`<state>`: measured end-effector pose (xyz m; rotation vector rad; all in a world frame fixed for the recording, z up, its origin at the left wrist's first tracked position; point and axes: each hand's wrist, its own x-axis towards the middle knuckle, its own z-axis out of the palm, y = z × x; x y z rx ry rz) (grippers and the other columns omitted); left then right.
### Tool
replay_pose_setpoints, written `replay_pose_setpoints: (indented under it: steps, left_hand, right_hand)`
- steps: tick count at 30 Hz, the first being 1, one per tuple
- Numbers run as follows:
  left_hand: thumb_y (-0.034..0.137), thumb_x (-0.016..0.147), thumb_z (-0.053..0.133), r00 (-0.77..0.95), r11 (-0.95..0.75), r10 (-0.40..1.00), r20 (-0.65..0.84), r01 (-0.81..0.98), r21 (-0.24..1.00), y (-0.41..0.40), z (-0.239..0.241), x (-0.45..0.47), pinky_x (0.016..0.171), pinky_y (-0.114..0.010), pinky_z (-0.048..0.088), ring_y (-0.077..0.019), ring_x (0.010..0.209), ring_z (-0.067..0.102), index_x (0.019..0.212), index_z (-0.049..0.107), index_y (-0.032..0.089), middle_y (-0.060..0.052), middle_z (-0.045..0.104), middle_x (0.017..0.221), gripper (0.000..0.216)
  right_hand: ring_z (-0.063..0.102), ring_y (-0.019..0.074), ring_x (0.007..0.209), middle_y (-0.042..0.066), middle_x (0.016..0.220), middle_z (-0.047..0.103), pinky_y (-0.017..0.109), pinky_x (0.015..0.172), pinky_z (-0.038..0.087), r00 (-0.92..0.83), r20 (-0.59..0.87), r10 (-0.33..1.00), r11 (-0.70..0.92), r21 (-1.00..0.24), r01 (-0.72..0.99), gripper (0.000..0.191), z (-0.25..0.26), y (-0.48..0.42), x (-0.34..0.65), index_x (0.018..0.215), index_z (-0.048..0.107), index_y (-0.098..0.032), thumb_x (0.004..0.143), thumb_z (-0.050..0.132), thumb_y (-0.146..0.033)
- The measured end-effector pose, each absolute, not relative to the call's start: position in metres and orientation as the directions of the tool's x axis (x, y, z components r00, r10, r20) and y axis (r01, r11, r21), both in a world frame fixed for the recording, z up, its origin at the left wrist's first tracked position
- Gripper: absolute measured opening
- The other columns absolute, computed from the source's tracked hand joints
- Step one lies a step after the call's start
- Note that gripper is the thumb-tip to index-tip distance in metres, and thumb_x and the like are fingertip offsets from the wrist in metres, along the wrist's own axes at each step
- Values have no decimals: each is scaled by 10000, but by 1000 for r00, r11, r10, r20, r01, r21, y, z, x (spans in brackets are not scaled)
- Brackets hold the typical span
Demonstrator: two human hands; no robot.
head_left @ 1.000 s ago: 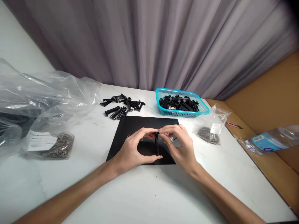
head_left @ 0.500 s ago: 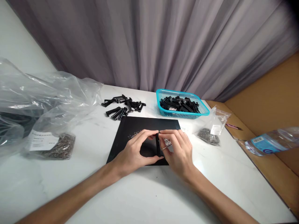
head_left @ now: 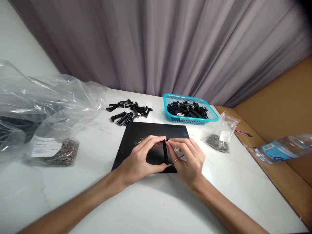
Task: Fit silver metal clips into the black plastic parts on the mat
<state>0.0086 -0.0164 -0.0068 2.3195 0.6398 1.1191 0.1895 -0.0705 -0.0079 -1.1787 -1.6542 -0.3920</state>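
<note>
We hold a slim black strip (head_left: 165, 152) upright over the black mat (head_left: 136, 133); the grip of our left hand (head_left: 138, 161) and right hand (head_left: 191, 161) pinches it.

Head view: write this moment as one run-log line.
left hand: holds black clip between thumb and forefinger | right hand: pinches its top | under: black mat | behind: teal basket of black parts

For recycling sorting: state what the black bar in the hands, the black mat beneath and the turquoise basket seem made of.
Slim black bar: probably plastic, uniformly matte. Flat black mat: rubber or card, unclear; no glare. Turquoise mesh basket: glossy plastic, moulded lattice walls.
</note>
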Motion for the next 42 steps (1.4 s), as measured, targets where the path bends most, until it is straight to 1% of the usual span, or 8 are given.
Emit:
replay_pose_setpoints:
  steps: [5, 14, 18, 21, 23, 26, 34, 42]
  left_hand:
    - [152, 808, 805, 529, -785, 588, 612, 191, 589, -20, -5, 11, 940, -392, 620, -236, 1062, 716, 1350, 573, 241, -68, 708, 1187, 597]
    - [182, 793, 838, 538, -769, 598, 594, 177, 614, -18, -7, 9, 959, -396, 614, -237, 1088, 708, 1324, 597, 222, -81, 710, 1204, 584]
    - [245, 731, 898, 546, -715, 639, 541, 162, 681, -12, -5, 9, 923, -397, 626, -232, 1021, 716, 1306, 615, 212, -77, 723, 1164, 641]
    - [285, 690, 927, 554, -633, 682, 476, 123, 764, -11, -1, 9, 896, -385, 639, -224, 972, 729, 1273, 633, 212, -62, 740, 1123, 657]
    - [302, 678, 934, 560, -578, 707, 432, 107, 809, -12, 0, 10, 916, -395, 638, -233, 982, 735, 1246, 645, 208, -63, 752, 1111, 644]
    - [307, 667, 939, 574, -539, 715, 400, 87, 838, -13, 0, 10, 956, -411, 628, -245, 1011, 733, 1229, 655, 198, -72, 755, 1119, 639]
    - [282, 691, 920, 609, -577, 680, 409, 100, 811, -11, -1, 9, 936, -375, 610, -225, 999, 713, 1240, 653, 199, -58, 734, 1095, 617]
    - [239, 701, 908, 677, -694, 600, 427, 175, 699, -9, -4, 7, 915, -349, 569, -203, 975, 679, 1249, 626, 233, -23, 720, 1081, 617]
  right_hand:
    - [666, 150, 611, 37, 852, 786, 324, 532, 403, 0, 849, 528, 434, -270, 859, 136, -7, -73, 185, 936, 684, -243, 975, 640, -120]
    - [754, 170, 808, 56, 1037, 799, 320, 638, 513, -60, 800, 597, 484, -299, 822, 272, -14, -75, 190, 1165, 682, -258, 1004, 568, -70]
    - [705, 157, 736, 65, 1024, 775, 305, 585, 500, 6, 716, 699, 501, -495, 710, 176, -6, -72, 196, 1099, 712, -243, 1019, 583, -153]
    - [535, 124, 554, 31, 869, 724, 295, 512, 445, 89, 578, 811, 436, -699, 568, 108, 4, -70, 204, 1032, 731, -241, 1005, 633, -280]
    - [477, 123, 526, 10, 760, 687, 289, 490, 407, 144, 459, 877, 349, -813, 467, 151, 9, -68, 210, 1018, 748, -239, 980, 669, -362]
    - [492, 123, 541, 21, 747, 708, 277, 480, 376, 179, 287, 941, 228, -929, 291, 232, 13, -65, 216, 967, 775, -223, 933, 717, -445]
    - [601, 161, 698, 49, 848, 760, 282, 612, 444, 103, 147, 984, 133, -982, 134, 290, 9, -56, 220, 863, 782, -204, 803, 839, -482]
    - [465, 122, 598, -6, 670, 645, 272, 554, 329, 52, 17, 999, 10, -993, 120, 363, 4, -55, 222, 783, 738, -184, 725, 889, -508]
